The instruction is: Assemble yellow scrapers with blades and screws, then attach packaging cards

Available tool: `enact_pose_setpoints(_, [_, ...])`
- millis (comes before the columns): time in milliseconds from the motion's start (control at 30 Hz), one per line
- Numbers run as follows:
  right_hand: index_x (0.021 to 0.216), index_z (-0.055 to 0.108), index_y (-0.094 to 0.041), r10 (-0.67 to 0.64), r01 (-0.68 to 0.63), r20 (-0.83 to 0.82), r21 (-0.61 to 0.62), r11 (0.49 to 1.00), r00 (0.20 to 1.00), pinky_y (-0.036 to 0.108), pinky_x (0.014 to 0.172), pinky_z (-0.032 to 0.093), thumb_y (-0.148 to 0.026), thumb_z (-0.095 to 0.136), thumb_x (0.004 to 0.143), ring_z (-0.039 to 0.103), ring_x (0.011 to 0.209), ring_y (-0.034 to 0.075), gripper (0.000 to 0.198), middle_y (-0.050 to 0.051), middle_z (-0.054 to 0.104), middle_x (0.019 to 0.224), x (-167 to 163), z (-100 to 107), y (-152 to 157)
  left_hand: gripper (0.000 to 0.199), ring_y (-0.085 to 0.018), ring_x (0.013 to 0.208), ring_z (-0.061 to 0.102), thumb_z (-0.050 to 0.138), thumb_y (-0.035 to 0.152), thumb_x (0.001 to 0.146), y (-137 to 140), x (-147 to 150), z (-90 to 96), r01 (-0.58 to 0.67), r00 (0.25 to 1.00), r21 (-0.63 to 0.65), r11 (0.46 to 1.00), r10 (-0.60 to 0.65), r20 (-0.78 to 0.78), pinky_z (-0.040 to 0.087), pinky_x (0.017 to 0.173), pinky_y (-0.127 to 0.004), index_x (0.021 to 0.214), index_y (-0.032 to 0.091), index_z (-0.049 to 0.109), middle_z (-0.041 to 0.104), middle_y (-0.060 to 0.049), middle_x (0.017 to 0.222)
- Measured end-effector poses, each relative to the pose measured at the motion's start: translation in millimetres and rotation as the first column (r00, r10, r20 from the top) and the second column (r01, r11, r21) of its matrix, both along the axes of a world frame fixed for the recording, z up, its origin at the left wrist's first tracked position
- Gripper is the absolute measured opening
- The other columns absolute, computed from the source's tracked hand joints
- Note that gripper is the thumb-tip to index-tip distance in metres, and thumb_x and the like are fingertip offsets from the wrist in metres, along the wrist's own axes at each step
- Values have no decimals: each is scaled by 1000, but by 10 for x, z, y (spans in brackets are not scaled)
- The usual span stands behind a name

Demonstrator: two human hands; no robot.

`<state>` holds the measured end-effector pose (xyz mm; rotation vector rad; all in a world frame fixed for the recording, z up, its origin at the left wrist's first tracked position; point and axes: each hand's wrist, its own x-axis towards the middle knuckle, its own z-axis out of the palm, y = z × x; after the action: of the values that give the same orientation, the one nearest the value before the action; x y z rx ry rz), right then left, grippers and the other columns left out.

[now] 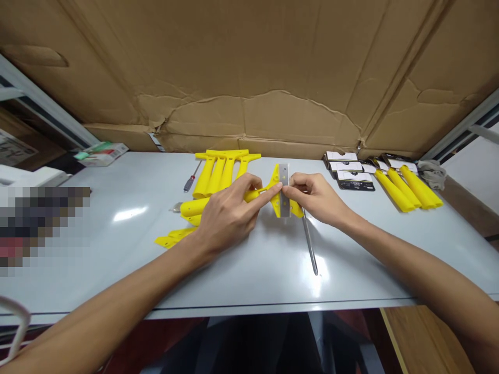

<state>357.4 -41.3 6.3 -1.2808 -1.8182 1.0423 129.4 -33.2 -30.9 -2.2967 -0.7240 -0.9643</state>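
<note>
My left hand (pixel 230 210) is closed around the handle of a yellow scraper (pixel 274 182), its index finger stretched onto the scraper's head. A flat metal blade (pixel 285 192) with small holes lies across that head, with clear film at its edges. The thumb and fingers of my right hand (pixel 315 195) are pinched at the blade's right edge; any small part between them is hidden. Below that hand a thin metal shaft (pixel 310 241) slants down; its upper end is covered, so I cannot tell whether the hand holds it.
Several yellow scraper handles (pixel 216 174) lie behind my left hand, beside a small screwdriver (pixel 189 183). Yellow plates (pixel 175 238) are at left. Black-and-white cards (pixel 354 179) and carded yellow scrapers (pixel 413 189) lie at right. Cardboard (pixel 249 67) walls the back; a box (pixel 102 154) stands back left.
</note>
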Motion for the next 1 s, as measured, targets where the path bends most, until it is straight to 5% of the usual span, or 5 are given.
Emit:
enact_pose_setpoints(300, [99,69,-8,-200,217,-209,65,974,957,16,58,43,-26,57,84,55,67,3,27,6,68,89,153,178,82,54,-15,84,63,56,3,89,11,-1,18,-56,998,-61,997,57,12,40,52,-22,137,27,63,62,-6,104])
enact_pose_setpoints(533, [132,54,-19,-61,59,-358,-17,998,932,21,63,58,-36,81,79,67,73,9,62,5,71,100,172,195,52,49,-16,83,63,57,6,90,12,0,0,-61,998,-59,996,63,21,38,53,-23,133,26,65,63,-6,106])
enact_pose_setpoints(1000, [111,67,-11,-39,22,-277,-64,998,960,17,57,58,-34,79,78,66,74,7,42,8,71,104,51,74,26,47,-15,83,66,58,5,93,16,-8,-30,10,998,-60,998,-6,66,49,62,-24,136,25,62,66,-6,106])
